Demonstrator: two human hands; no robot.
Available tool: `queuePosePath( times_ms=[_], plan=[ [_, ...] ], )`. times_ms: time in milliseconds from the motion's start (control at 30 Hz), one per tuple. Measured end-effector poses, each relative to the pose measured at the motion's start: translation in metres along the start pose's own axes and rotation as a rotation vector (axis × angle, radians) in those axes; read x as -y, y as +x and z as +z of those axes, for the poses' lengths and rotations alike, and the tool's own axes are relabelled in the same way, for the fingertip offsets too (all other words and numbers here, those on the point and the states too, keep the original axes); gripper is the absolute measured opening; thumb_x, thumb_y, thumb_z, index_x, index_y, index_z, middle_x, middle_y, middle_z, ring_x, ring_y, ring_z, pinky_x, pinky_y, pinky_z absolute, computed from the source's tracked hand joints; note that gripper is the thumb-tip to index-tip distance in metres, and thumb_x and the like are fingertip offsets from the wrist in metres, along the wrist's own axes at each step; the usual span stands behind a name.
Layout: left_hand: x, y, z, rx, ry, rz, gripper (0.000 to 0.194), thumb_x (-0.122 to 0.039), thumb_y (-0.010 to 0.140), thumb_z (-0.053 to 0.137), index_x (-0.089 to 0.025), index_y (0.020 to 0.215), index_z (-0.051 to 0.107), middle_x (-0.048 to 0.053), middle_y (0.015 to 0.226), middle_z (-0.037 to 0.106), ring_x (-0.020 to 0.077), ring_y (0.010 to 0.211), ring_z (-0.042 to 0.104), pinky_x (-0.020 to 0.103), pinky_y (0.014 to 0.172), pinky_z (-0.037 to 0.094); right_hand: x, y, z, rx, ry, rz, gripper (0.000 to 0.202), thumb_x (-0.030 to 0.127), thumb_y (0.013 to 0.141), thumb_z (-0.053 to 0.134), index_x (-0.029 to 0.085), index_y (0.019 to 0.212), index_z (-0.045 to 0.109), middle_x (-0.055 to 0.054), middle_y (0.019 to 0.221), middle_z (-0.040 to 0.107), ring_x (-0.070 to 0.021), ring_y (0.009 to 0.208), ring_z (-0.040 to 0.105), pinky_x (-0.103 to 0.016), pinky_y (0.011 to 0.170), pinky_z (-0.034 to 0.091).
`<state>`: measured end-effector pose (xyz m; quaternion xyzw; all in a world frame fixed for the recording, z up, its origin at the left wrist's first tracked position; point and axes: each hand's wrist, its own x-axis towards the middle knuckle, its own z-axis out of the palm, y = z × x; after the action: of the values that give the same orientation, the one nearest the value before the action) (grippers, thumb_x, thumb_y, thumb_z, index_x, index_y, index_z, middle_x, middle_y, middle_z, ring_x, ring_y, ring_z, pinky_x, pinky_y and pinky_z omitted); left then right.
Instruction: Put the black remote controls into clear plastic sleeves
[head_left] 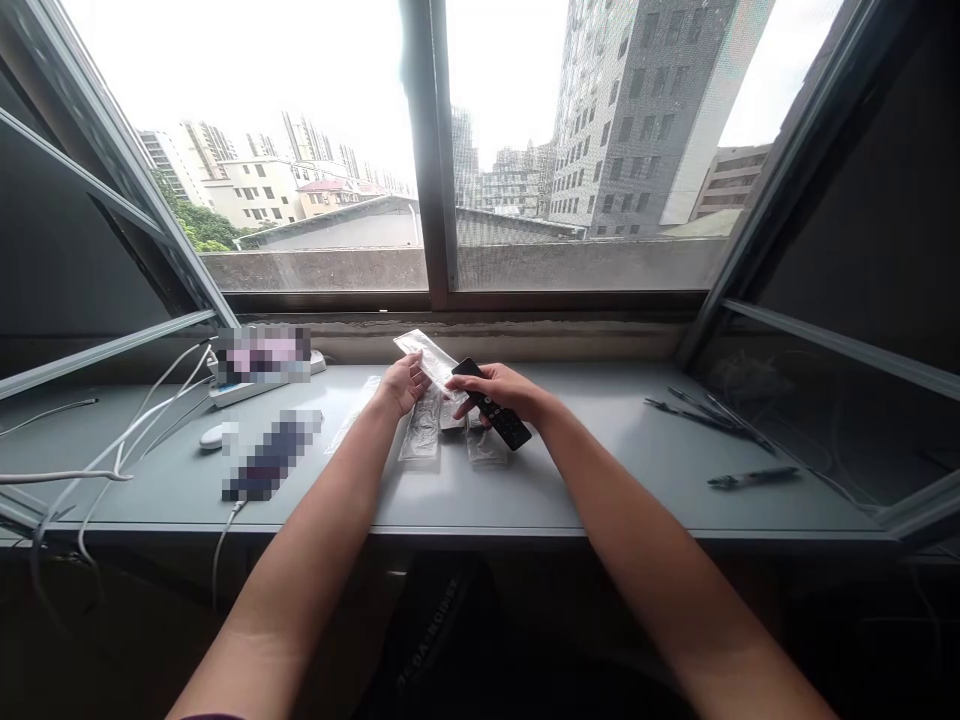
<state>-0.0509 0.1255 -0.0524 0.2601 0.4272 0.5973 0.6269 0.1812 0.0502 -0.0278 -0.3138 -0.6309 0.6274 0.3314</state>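
My right hand [491, 390] is closed round a black remote control [502, 418], which slants down to the right over the desk. A clear plastic sleeve [417, 346] stretches from beside my left hand [406, 384] toward the remote. The fingers of my left hand are bent against the sleeve, and its thumb side is partly hidden. Under and between my hands lie more clear plastic packages [420, 440] [487, 447] and a small dark object [451, 415] that I cannot make out. Another clear sleeve [352, 415] lies left of my left hand.
White cables [120, 450] and a power strip [255, 388] occupy the desk's left side, with a white rounded item [217, 436] and a blurred device [274, 458]. Pens [754, 478] lie at the right. A window frame [435, 200] stands behind the desk [622, 470].
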Motion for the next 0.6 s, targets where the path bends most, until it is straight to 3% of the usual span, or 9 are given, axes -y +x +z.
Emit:
queuePosePath(
  times_ms=[233,400,500,600],
  plan=[
    [-0.004,-0.003,-0.002,0.017,-0.045,0.063,0.017,-0.002,0.084,0.070,-0.016,0.094,0.068,0.003,0.080,0.072,0.0105,0.064,0.069,0.021,0.067,0.058,0.001,-0.002,0.000,-0.037,-0.046,0.006,0.041,0.049,0.091,0.090,0.016,0.112,0.078,-0.017,0.128,0.079,-0.0276,0.086,0.085,-0.022,0.044,0.057],
    [-0.010,-0.005,-0.001,-0.012,-0.150,0.125,0.023,0.001,0.079,0.063,-0.017,0.093,0.068,0.000,0.081,0.072,0.0080,0.063,0.066,0.019,0.065,0.055,0.009,-0.007,0.002,-0.019,0.014,-0.022,0.039,0.048,0.097,0.083,0.015,0.117,0.078,-0.014,0.104,0.081,-0.0273,0.081,0.085,-0.020,0.044,0.052],
    [-0.015,-0.007,-0.003,0.049,-0.249,0.121,0.024,0.001,0.080,0.060,-0.018,0.093,0.066,0.000,0.080,0.071,0.0087,0.064,0.065,0.020,0.067,0.055,0.011,-0.008,0.001,-0.060,0.108,-0.132,0.036,0.050,0.100,0.077,0.015,0.109,0.077,-0.017,0.119,0.079,-0.0296,0.086,0.086,-0.020,0.044,0.048],
    [-0.018,-0.010,-0.004,0.144,-0.305,0.136,0.034,0.001,0.082,0.060,-0.020,0.106,0.070,-0.002,0.074,0.066,0.0106,0.063,0.064,0.023,0.070,0.057,0.009,-0.006,-0.003,-0.136,0.187,-0.182,0.037,0.052,0.100,0.074,0.016,0.102,0.073,-0.019,0.133,0.075,-0.0290,0.085,0.086,-0.021,0.043,0.046]
  ],
)
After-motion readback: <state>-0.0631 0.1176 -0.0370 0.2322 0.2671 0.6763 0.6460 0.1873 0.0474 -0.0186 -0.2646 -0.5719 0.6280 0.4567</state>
